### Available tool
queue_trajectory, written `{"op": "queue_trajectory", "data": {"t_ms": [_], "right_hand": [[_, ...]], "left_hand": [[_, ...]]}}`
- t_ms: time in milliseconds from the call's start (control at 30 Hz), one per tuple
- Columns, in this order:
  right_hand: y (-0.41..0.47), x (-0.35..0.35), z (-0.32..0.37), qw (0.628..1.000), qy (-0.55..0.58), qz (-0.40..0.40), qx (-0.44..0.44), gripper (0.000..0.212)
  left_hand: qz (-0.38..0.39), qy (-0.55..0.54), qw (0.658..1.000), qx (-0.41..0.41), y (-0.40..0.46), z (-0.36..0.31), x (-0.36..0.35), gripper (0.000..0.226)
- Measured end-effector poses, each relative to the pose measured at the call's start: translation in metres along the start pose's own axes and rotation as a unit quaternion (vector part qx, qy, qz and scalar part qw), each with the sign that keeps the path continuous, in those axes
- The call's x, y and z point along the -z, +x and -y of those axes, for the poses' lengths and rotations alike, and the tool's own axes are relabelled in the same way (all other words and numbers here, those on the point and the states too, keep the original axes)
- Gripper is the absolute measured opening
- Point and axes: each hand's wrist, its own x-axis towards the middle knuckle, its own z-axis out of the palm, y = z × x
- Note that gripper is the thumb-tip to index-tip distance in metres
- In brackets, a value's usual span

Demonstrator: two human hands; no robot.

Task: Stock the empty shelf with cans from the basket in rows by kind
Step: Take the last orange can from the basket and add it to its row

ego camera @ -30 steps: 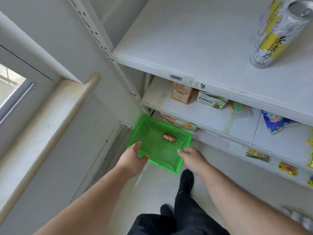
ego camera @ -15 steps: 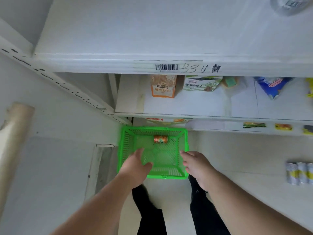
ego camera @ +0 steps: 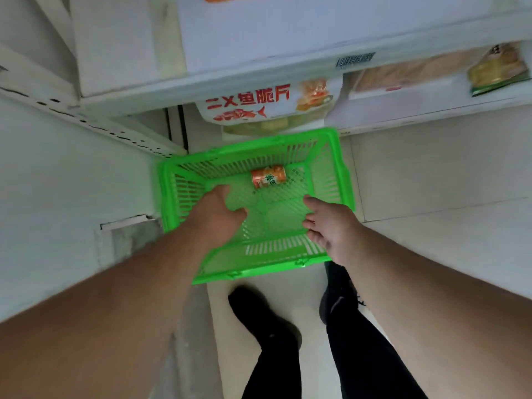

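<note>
A bright green plastic basket (ego camera: 334, 168) stands on the pale floor below the shelves. One small orange can (ego camera: 268, 176) lies on its side near the basket's far wall. My left hand (ego camera: 220, 210) hovers over the basket's left half, fingers relaxed and holding nothing, a short way from the can. Over the basket's right side, my right hand (ego camera: 331, 223) is spread with loose fingers and holds nothing. The top shelf with its cans is out of view.
A white shelf edge (ego camera: 259, 76) with a barcode label juts out above the basket. A white snack bag with red lettering (ego camera: 259, 105) and a yellow packet (ego camera: 495, 70) lie on lower shelves. A white side wall (ego camera: 72, 168) is at the left. My black shoes (ego camera: 259, 315) stand just behind the basket.
The view has tilted down and closer to the basket; the upper shelf with cans has left view. Both hands have reached further into the basket, the left nearer the orange can.
</note>
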Motion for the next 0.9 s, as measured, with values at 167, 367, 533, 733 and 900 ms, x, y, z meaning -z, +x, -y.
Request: {"op": "queue_trajectory", "data": {"t_ms": [167, 367, 533, 733, 900], "right_hand": [[0.074, -0.022, -0.01, 0.999, 0.045, -0.003, -0.008, 0.058], [0.156, -0.058, -0.011, 0.996, 0.08, -0.015, -0.026, 0.021], [0.225, -0.086, -0.011, 0.995, 0.093, -0.008, -0.021, 0.042], [0.282, -0.114, -0.008, 0.993, 0.119, 0.018, -0.006, 0.062], [0.284, -0.106, -0.011, 0.994, 0.11, 0.026, 0.014, 0.072]], "left_hand": [[-0.01, 0.059, 0.997, -0.044, 0.079, 0.012, -0.039, 0.077], [-0.028, 0.127, 0.988, -0.085, 0.172, 0.024, -0.078, 0.07], [-0.046, 0.19, 0.964, -0.178, 0.226, 0.044, -0.111, 0.059], [-0.038, 0.253, 0.944, -0.207, 0.267, 0.045, -0.139, 0.046], [0.006, 0.142, 0.979, -0.147, 0.27, 0.046, -0.147, 0.054]]}}
